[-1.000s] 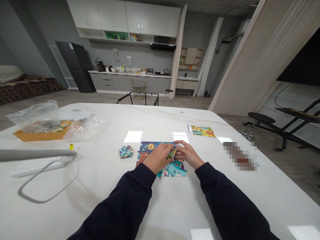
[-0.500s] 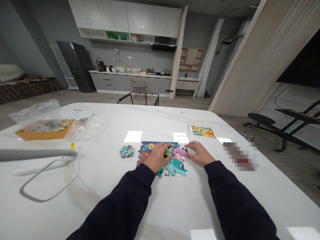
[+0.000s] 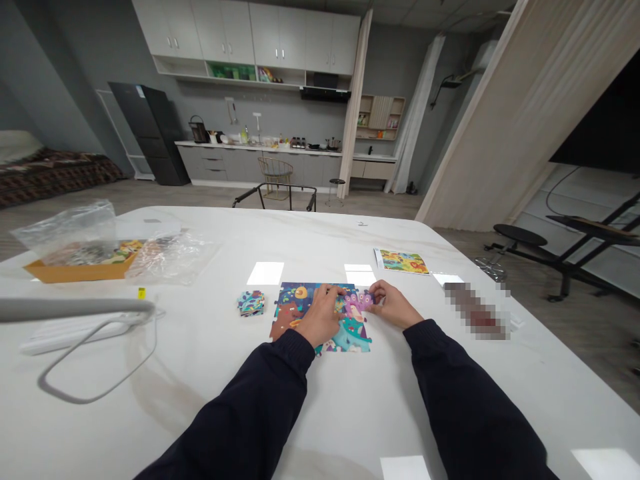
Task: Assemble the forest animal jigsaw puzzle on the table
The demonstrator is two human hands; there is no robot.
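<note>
A partly joined jigsaw puzzle (image 3: 290, 317) with colourful animals lies flat on the white table. My left hand (image 3: 323, 315) rests over its middle, fingers stretched across the pieces and hiding part of the picture. At the puzzle's upper right edge, my right hand (image 3: 394, 305) pinches a purple puzzle piece (image 3: 369, 299) between thumb and forefinger. Whether that piece is locked into its neighbours I cannot tell. A small stack of puzzle pieces (image 3: 251, 303) sits just left of the puzzle.
A bright picture card (image 3: 404, 261) lies beyond my right hand. On the left are an orange box (image 3: 83, 272) with clear plastic wrapping (image 3: 173, 257) and a grey lamp-like arm (image 3: 75, 309) over the table. A blurred-out item (image 3: 477, 312) lies at the right.
My right hand has moved slightly left and its fingers have closed on the purple piece at the edge. My left hand has shifted a little right, its fingers nearer the puzzle's upper right.
</note>
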